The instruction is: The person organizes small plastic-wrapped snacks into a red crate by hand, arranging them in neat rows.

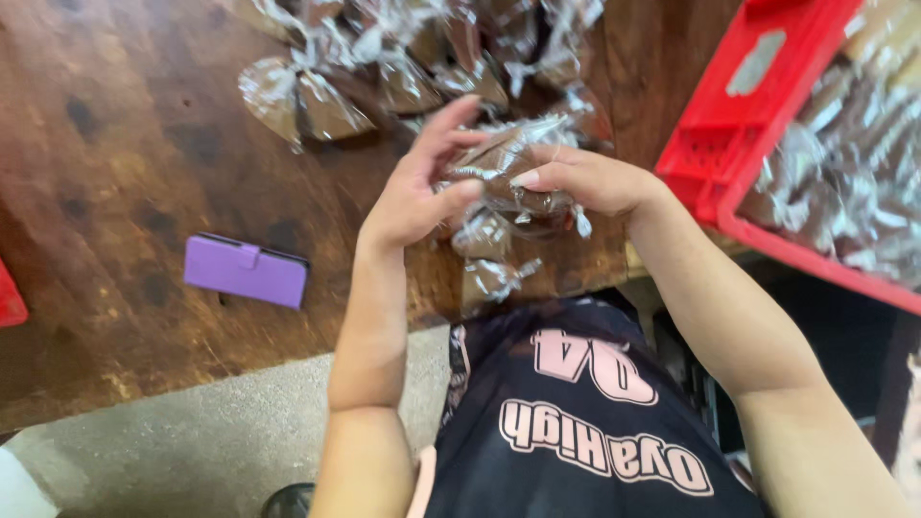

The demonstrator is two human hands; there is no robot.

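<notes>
Both hands meet over the near edge of a dark wooden table (125, 182). My left hand (417, 187) and my right hand (585, 180) grip the same clear plastic packet of brown food (504, 163), the left thumb pressing its side, the right fingers curled over its top. Two more wrapped packets (489, 254) lie just under the hands by the table edge. A heap of similar wrapped brown packets (413, 58) lies further back on the table.
A purple wallet-style phone case (247, 270) lies flat on the table to the left. A red plastic crate (767, 125) full of wrapped packets stands at the right. A red object (10, 297) shows at the left edge. Grey floor (221, 441) lies below.
</notes>
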